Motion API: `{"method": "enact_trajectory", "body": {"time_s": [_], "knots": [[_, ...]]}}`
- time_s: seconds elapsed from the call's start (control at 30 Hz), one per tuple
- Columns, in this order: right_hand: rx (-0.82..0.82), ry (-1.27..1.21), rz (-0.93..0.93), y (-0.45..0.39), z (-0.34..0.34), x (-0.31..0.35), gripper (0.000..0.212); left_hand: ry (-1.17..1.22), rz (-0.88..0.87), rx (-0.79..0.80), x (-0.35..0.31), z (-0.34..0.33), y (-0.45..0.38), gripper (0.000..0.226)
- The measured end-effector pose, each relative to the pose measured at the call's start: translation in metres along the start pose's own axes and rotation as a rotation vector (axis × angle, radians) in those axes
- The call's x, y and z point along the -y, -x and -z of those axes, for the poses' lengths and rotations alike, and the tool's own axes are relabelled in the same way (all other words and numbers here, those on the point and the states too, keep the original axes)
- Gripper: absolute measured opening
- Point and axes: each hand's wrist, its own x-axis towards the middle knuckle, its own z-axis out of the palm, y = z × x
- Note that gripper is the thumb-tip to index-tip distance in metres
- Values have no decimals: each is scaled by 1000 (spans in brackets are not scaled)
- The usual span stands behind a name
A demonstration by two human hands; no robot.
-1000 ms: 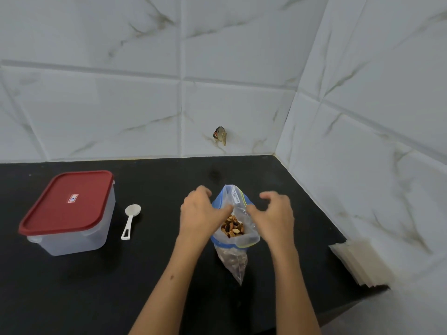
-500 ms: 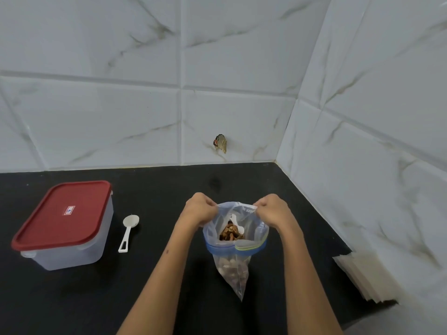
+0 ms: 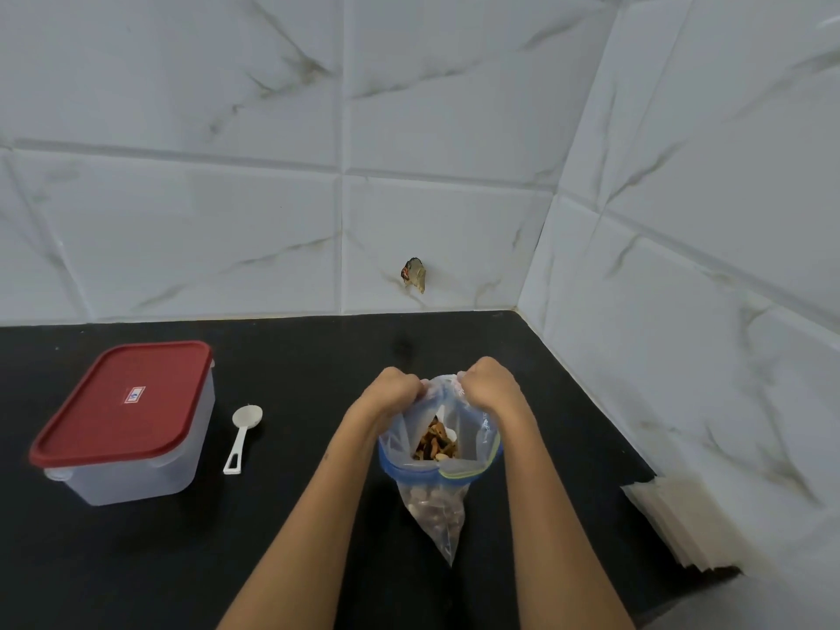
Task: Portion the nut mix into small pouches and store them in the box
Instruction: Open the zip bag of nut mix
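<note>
A clear zip bag (image 3: 438, 502) with a blue seal strip holds the brown nut mix (image 3: 435, 444) and stands on the black counter (image 3: 295, 370) at centre. My left hand (image 3: 394, 391) grips the far rim of the bag's mouth on the left. My right hand (image 3: 487, 384) grips the same rim on the right, close beside it. The mouth gapes towards me. At the left sits a clear plastic box (image 3: 129, 429) with its red lid on. A white plastic scoop (image 3: 243, 436) lies between box and bag.
A stack of pale flat pouches (image 3: 677, 520) lies at the counter's right edge against the tiled wall. Marble-look tiles close off the back and right. A small dark mark (image 3: 413, 274) sits on the back wall.
Both hands went from loosely spreading the bag's mouth to gripping its far rim in fists, and they have drawn closer together. The mouth now opens wider towards me.
</note>
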Motion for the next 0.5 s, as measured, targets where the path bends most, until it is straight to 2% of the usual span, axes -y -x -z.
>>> {"method": "enact_trajectory", "body": {"time_s": [0.07, 0.13, 0.2, 0.27, 0.33, 0.43, 0.5], "knots": [[101, -98, -101, -3, 1, 0, 19, 82, 66, 35, 1, 0, -1, 17], [206, -335, -222, -7, 2, -4, 20, 198, 136, 57, 3, 2, 0, 21], [277, -593, -324, -8, -1, -10, 25, 366, 207, 128, 5, 3, 1, 34], [316, -706, -376, -7, -4, -13, 29, 497, 249, 185, 8, 1, 1, 50], [313, -730, -399, -6, -9, -16, 26, 559, 283, 187, 14, -2, -2, 52], [229, -679, -356, -3, -11, -14, 23, 598, 283, 90, 20, -1, -4, 23], [195, -622, -295, -4, -13, -13, 34, 603, 242, 21, 25, -1, -7, 24]]}}
